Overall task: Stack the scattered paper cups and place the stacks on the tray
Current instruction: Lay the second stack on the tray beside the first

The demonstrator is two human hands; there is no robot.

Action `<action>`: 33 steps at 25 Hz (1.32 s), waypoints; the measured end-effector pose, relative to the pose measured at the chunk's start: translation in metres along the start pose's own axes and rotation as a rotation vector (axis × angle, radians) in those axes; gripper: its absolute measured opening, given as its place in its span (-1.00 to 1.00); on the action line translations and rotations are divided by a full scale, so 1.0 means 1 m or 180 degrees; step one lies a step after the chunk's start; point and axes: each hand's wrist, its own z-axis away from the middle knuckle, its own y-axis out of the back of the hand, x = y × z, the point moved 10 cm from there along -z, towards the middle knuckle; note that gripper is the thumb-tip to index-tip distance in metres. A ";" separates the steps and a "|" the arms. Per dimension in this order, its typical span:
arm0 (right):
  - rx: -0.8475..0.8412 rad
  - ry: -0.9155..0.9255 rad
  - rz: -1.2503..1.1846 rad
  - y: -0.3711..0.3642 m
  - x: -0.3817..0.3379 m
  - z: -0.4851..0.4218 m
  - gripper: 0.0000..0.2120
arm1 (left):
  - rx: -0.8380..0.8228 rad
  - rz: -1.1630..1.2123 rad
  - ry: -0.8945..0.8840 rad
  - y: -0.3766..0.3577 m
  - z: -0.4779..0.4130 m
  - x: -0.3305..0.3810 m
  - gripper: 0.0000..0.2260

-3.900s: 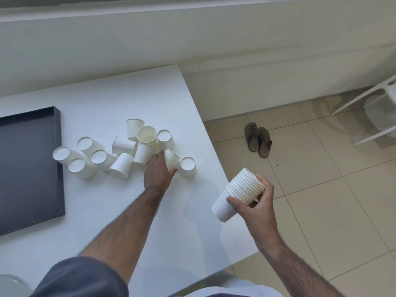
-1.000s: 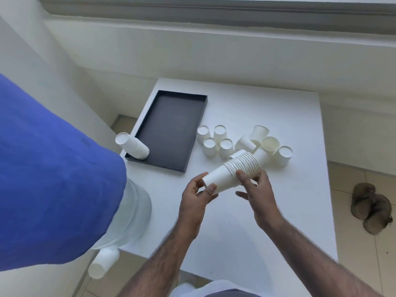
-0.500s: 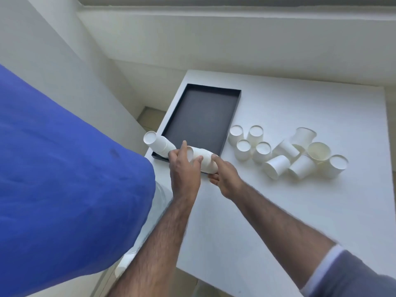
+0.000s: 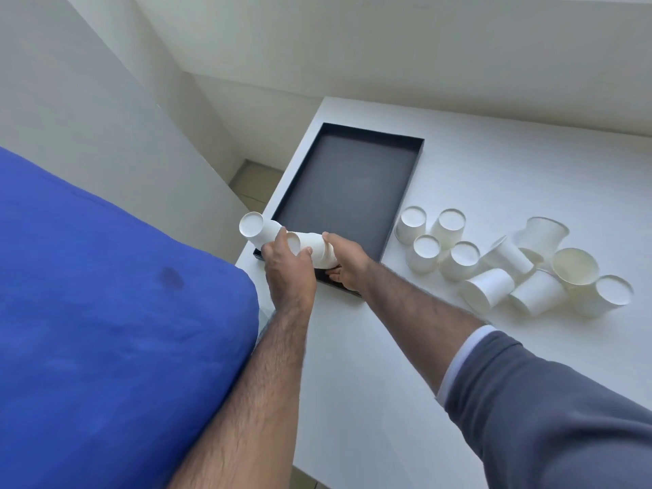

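Observation:
A black tray [image 4: 347, 187] lies on the white table [image 4: 388, 347], at its left side. Both hands hold a stack of white paper cups [image 4: 312, 247] lying on its side over the tray's near left corner. My left hand [image 4: 287, 270] grips the stack's base end; my right hand [image 4: 347, 264] grips its rim end. Another stack of cups [image 4: 259, 231] lies on its side just left of it, at the tray's corner. Several loose white cups [image 4: 494, 257] are scattered on the table right of the tray, some upside down, some on their sides.
A large blue fabric mass [image 4: 106, 330] fills the lower left of the view, beside the table's left edge. White walls stand behind and to the left of the table. A strip of tiled floor [image 4: 255, 178] shows between wall and table.
Since a second ago both hands carried the stack from the table's middle left to the tray's near corner, beside the other stack. The view has swung left and closer.

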 end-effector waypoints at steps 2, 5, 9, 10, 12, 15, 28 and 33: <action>0.0038 -0.0053 -0.0186 -0.008 -0.004 -0.005 -0.82 | 0.0057 0.0034 0.0021 -0.002 -0.007 0.002 -0.47; 0.0010 -0.0122 -0.0517 -0.019 -0.006 -0.009 -0.81 | 0.0094 0.0011 0.0000 -0.005 -0.012 0.006 -0.46; -0.0178 -0.0083 -0.0897 -0.031 -0.012 -0.004 -0.86 | 0.0103 -0.0025 -0.0067 -0.009 -0.012 0.005 -0.45; -0.0205 -0.0092 -0.0923 -0.031 -0.012 -0.002 -0.86 | 0.0099 -0.0062 -0.0082 -0.010 -0.011 0.004 -0.44; -0.0207 -0.0069 -0.0892 -0.029 -0.012 0.001 -0.83 | 0.0083 -0.0065 -0.0110 -0.011 -0.008 0.002 -0.42; -0.0106 0.0037 -0.0778 -0.012 -0.007 0.006 -0.77 | 0.0150 0.0127 -0.0104 -0.009 -0.003 -0.004 -0.35; 0.1070 -0.0192 0.0669 0.236 0.211 0.202 -0.87 | -0.1386 -0.0775 -0.1063 -0.088 0.190 -0.113 -0.53; 0.1699 -0.0177 0.0409 0.328 0.250 0.270 -0.89 | -0.1992 -0.1092 -0.1518 -0.118 0.253 -0.145 -0.43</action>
